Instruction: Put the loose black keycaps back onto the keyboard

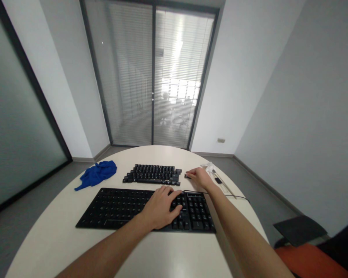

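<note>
A black keyboard (118, 206) lies across the table; its left part shows bare key sockets, while keycaps sit on its right part. My left hand (162, 208) rests on it with fingers apart, holding nothing. Beyond the keyboard, loose black keycaps (153, 173) are laid out in rows. To the right of those rows, my right hand (198, 177) is at the table surface, its fingertips pinched on a small black keycap (187, 176).
A blue cloth (98, 173) lies at the table's left. At the right are crumpled clear plastic (209, 167), a thin light-coloured tool (229, 189) and a black cable (240, 197). The round white table (168, 255) has an orange-seated chair (310, 260) beside it.
</note>
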Action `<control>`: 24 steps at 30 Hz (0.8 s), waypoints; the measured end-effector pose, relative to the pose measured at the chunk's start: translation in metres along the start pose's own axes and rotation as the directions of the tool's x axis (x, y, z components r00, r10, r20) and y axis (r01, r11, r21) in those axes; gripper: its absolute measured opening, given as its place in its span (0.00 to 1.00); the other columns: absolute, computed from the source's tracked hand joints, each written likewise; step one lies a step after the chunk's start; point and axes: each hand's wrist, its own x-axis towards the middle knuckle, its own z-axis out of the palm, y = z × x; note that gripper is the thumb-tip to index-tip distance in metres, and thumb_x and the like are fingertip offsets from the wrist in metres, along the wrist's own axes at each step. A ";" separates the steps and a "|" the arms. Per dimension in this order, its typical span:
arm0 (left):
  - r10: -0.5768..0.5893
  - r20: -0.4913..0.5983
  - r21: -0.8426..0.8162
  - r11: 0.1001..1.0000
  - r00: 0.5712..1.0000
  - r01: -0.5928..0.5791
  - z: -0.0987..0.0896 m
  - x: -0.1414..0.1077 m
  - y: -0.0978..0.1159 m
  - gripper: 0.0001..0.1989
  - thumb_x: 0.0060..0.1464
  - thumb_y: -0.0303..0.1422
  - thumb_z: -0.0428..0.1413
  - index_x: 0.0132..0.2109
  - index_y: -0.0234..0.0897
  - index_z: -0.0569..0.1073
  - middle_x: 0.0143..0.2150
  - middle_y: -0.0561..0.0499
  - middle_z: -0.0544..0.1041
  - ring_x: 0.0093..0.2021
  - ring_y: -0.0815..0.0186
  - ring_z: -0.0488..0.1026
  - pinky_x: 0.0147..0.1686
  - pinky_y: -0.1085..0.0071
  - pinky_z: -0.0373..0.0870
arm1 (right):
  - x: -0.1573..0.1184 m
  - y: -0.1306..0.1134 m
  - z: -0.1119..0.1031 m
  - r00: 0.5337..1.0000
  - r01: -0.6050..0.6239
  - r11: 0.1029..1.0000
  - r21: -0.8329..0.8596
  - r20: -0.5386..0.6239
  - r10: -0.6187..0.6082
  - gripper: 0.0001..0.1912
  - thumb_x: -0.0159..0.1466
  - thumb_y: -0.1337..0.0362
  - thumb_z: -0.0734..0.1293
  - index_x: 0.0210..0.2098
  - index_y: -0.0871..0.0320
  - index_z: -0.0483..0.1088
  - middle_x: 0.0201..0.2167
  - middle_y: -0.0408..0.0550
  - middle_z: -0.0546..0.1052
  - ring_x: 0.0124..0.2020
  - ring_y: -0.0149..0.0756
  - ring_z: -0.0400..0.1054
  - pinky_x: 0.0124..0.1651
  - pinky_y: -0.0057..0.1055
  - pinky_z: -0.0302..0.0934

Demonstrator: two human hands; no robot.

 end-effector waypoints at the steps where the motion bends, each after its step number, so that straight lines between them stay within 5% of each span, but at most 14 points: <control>1: 0.000 0.000 0.003 1.000 1.000 0.000 0.000 0.000 0.000 0.22 0.61 0.38 0.56 0.61 0.43 0.68 0.51 0.44 0.72 0.52 0.53 0.68 0.56 0.54 0.66 | -0.003 0.002 -0.001 1.000 -0.002 1.000 0.016 -0.010 0.002 0.14 0.64 0.57 0.68 0.42 0.56 0.82 0.44 0.52 0.83 0.43 0.48 0.78 0.46 0.36 0.67; 12: -0.014 0.004 0.006 1.000 1.000 0.014 0.001 0.000 0.000 0.21 0.62 0.38 0.55 0.61 0.43 0.68 0.52 0.44 0.72 0.52 0.54 0.69 0.56 0.54 0.66 | -0.014 0.008 0.004 0.998 -0.038 0.986 0.160 -0.045 0.046 0.10 0.59 0.58 0.71 0.36 0.54 0.83 0.39 0.50 0.84 0.41 0.46 0.78 0.46 0.37 0.68; 17: -0.014 0.007 -0.001 1.000 1.000 0.014 0.001 0.000 -0.001 0.21 0.62 0.37 0.55 0.61 0.43 0.67 0.52 0.45 0.73 0.52 0.54 0.69 0.57 0.54 0.66 | -0.020 0.008 0.002 0.986 -0.077 0.965 0.251 -0.125 0.111 0.17 0.58 0.57 0.71 0.43 0.60 0.80 0.34 0.52 0.84 0.36 0.45 0.78 0.43 0.37 0.68; 24: -0.052 -0.028 -0.090 0.995 0.998 0.050 0.003 0.000 -0.006 0.15 0.62 0.33 0.54 0.55 0.37 0.69 0.52 0.43 0.75 0.53 0.55 0.70 0.57 0.55 0.67 | -0.038 -0.026 -0.003 0.992 0.022 0.895 0.446 -0.118 0.035 0.19 0.59 0.54 0.71 0.45 0.60 0.75 0.34 0.50 0.83 0.37 0.42 0.78 0.46 0.38 0.69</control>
